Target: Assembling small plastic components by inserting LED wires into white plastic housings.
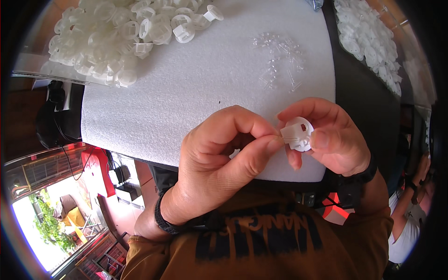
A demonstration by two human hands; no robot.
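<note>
My right hand (pixel 343 143) holds a small round white plastic housing (pixel 295 129) between thumb and fingers; it has a slot-like opening. Against its left side, my left hand (pixel 217 161) pinches the thin leads of an LED (pixel 289 139) between thumb and forefinger. The LED's head is hard to make out against the white plastic. Both hands are just above the near edge of a white foam mat (pixel 154 112). Loose clear LEDs (pixel 280 56) with long thin leads lie scattered on the mat beyond my hands.
A large heap of white plastic housings (pixel 102 42) covers the far left of the mat. More white parts (pixel 368 44) lie in a clear bag or tray at the far right, on a dark surface (pixel 359 100). Another person's arm (pixel 410 196) shows at the right edge.
</note>
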